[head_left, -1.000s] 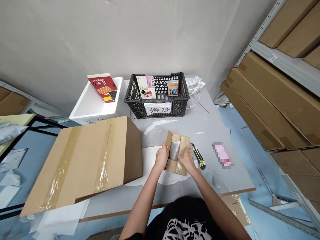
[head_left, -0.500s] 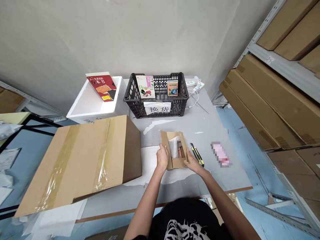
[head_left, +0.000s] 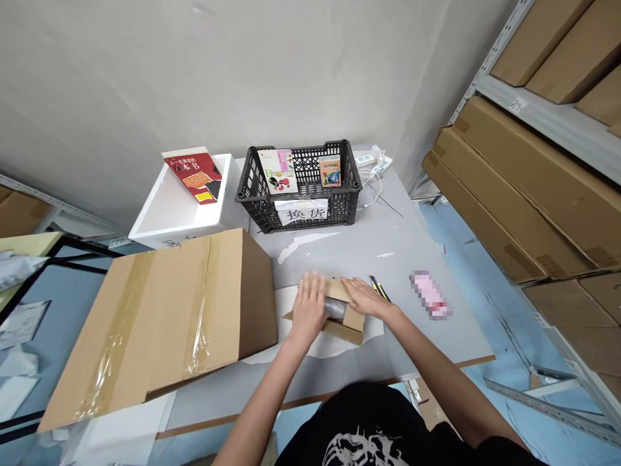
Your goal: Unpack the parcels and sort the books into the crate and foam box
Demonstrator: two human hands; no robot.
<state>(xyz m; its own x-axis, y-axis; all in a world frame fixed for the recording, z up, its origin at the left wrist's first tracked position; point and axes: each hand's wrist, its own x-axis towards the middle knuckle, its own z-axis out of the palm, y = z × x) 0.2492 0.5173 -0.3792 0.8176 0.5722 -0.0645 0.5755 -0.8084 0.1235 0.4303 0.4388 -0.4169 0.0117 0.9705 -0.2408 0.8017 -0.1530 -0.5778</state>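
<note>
A small cardboard box (head_left: 345,331) lies on white paper (head_left: 286,299) on the table, its top partly open and a grey, wrapped-looking item (head_left: 334,309) showing in the gap. My left hand (head_left: 309,307) lies over the box's left side, fingers stretched out and the tips smeared by motion. Flat across the flap on the far right side rests my right hand (head_left: 363,298), its fingers straight. Both palms face down on the cardboard. Just beyond the right hand lies a yellow and black box cutter (head_left: 380,288), partly covered by that hand.
A large cardboard carton (head_left: 165,317) stands to the left. Behind are a white foam box (head_left: 182,223) with a red book (head_left: 194,175) and a black crate (head_left: 315,210) holding books. A pixelated pink object (head_left: 431,295) lies right; shelves with cartons (head_left: 524,194) stand beyond.
My hands have gone from gripping the box's sides to lying flat on its top. The box has turned and its flaps are folded further inward, covering more of the contents.
</note>
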